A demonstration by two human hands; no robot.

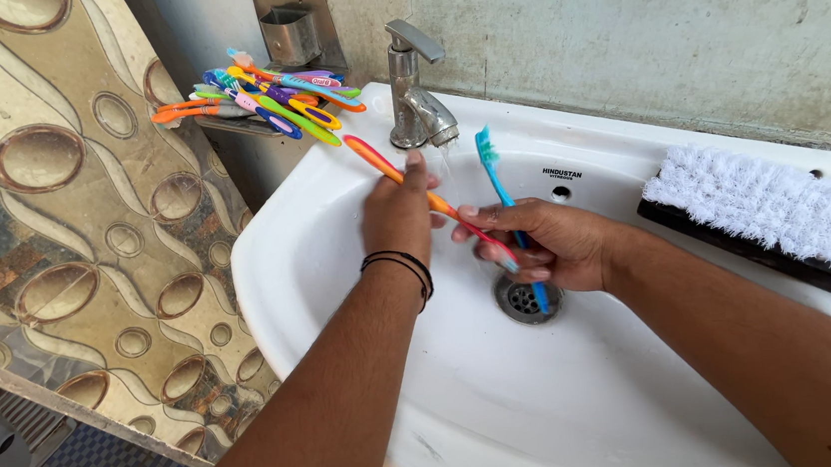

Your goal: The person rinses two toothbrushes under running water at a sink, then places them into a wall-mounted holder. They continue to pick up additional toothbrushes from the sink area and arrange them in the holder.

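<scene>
1. Orange toothbrush (401, 177): held over the white sink (314, 222), just under the tap (415, 93). Its long axis runs diagonally, one end up-left toward the wall shelf, the other down-right near the drain (526, 299). Your left hand (396, 215) has its grip closed on the middle of the handle; your right fingers touch the lower end.
2. Blue toothbrush (502, 191): nearly upright, bristle head at the top beside the tap, handle running down through your right hand (547, 242), whose grip is closed around it.
3. Handling, as judged: both brushes look light, stiff plastic, likely slippery when wet. Take hold at mid-handle, clear of the bristles.
4. Pile of coloured toothbrushes (264, 101): lying crosswise on the shelf left of the tap, well apart from your hands.
5. White-bristled scrubbing brush (774, 207): resting on the sink's right rim.
6. Black bands (400, 265): on your left wrist.
</scene>
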